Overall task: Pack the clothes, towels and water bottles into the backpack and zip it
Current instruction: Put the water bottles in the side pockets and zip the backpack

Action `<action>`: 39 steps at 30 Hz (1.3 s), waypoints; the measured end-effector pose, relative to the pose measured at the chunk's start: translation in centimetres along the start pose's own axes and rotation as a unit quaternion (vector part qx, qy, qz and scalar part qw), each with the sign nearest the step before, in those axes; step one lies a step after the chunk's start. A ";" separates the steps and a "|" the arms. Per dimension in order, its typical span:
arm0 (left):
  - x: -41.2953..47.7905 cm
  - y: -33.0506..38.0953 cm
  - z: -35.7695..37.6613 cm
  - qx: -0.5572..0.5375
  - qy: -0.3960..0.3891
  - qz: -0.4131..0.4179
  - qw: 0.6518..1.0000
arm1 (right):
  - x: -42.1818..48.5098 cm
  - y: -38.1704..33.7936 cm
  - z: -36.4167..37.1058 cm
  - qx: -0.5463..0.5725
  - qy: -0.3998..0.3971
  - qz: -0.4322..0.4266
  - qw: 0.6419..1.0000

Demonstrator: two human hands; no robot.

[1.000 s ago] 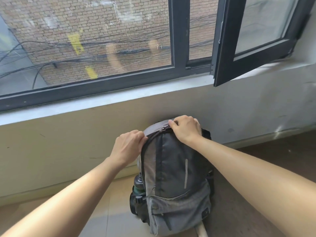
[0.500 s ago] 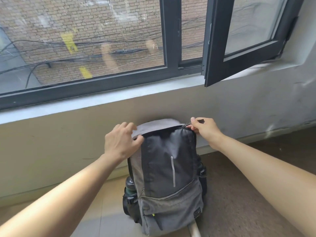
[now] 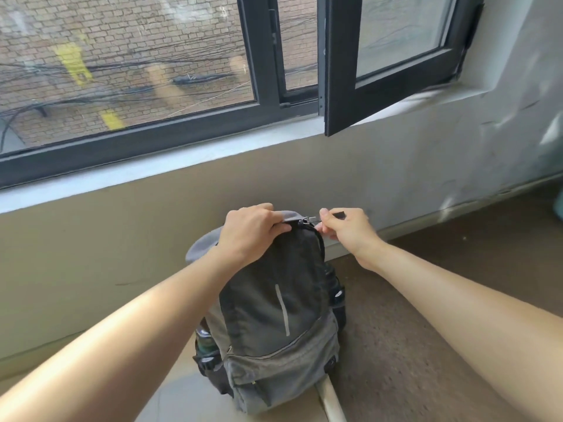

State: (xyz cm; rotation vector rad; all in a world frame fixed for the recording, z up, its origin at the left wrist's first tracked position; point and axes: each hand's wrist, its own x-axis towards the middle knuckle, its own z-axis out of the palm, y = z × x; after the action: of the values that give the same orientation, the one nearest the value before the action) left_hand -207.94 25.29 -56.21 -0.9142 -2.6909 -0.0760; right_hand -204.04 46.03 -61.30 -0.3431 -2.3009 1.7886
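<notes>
Now, biggest first: the wall (image 3: 122,239) under the window (image 3: 152,71) backs the whole scene. The backpack (image 3: 274,315) stands upright on the floor (image 3: 426,330) against it, its long axis running up toward the sill. The left hand (image 3: 253,229) is clamped over the top edge, fingers curled round the fabric, bracing the bag. The right hand (image 3: 347,229) sits just beside the top right corner, pinching the black tab of the zipper pull (image 3: 308,221) between thumb and fingertip.

And here's the relation that matters: the slider sits at the crown, between the two hands. The track, as I read it, curves down the shoulder on the right hand's side. So the right hand is the nearer one for the draw, with the left holding against it.

A water bottle (image 3: 205,341) shows in the left side pocket, and another on the far side is mostly hidden. Clothes and towels are out of sight, presumably inside. How much of the track is unzipped, I can't make out.
</notes>
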 end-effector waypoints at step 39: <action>-4.3 -4.8 -2.1 -0.054 0.043 -0.108 0.992 | -10.7 15.0 1.0 -0.131 0.196 0.137 0.962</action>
State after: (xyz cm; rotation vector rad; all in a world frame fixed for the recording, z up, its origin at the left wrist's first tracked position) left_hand -207.02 18.66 -55.31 -0.6280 -2.7173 -0.3016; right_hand -193.29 45.37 -76.31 -1.0078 -2.2739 1.3540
